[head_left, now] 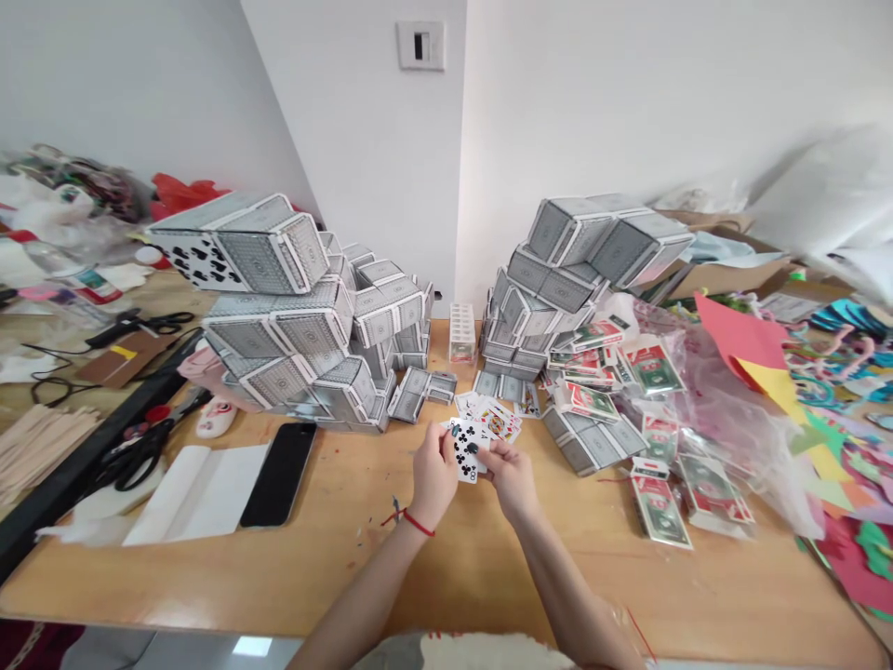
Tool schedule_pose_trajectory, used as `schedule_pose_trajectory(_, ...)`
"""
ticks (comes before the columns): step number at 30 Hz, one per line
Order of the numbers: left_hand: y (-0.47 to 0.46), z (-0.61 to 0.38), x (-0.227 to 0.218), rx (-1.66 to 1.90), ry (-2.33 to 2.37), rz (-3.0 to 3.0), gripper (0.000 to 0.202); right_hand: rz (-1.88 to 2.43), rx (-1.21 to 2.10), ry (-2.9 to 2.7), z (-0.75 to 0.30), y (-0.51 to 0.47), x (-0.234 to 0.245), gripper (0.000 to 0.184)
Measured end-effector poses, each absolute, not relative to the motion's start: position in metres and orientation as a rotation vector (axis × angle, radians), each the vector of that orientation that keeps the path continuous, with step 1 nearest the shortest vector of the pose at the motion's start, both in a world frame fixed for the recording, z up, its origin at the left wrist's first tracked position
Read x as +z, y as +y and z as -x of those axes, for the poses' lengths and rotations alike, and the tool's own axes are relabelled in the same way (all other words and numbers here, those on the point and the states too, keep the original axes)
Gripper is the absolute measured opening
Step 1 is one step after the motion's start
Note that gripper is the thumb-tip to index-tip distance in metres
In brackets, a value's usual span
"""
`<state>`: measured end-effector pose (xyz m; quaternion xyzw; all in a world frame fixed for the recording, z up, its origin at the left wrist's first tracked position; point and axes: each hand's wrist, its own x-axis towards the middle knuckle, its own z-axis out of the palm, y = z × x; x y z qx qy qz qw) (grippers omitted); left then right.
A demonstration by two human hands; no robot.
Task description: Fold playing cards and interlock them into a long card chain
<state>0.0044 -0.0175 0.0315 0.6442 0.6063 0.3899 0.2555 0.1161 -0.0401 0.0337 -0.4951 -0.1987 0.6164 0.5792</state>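
A pale wooden tabletop [335,568] stands in a white-walled corner. At its centre the left hand [433,479] and right hand [513,479] together pinch a white eight-of-clubs playing card [466,453], fingers closed on its edges. Loose face-up cards [497,419] lie at 12 o'clock, a black smartphone [279,473] at 9, grey card-built stacks [293,316] at 10
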Motion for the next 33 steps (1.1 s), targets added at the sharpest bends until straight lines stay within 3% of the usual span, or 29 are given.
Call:
schedule_pose_trajectory(10,-0.014,-0.004,0.017,1.034,1.656,-1.859,0.010,1.306,1.334,-0.549,-0.116,-0.040,0.021,0.028)
schedule_pose_trajectory(18,-0.012,-0.001,0.009,0.983,1.686,-1.915,0.011,1.179,1.498,-0.835,-0.129,-0.040,0.017,0.035)
schedule_pose_trajectory(23,-0.015,-0.005,0.009,1.028,1.727,-1.956,0.012,1.394,1.249,-1.068,-0.124,-0.041,0.017,0.027)
schedule_pose_trajectory(29,-0.027,-0.010,0.005,1.056,1.623,-2.149,0.018,1.918,0.708,-1.300,-0.107,-0.048,0.020,0.022)
schedule_pose_trajectory(33,-0.032,-0.010,0.003,1.023,1.540,-2.235,0.019,1.951,0.599,-1.316,-0.103,-0.050,0.020,0.021)
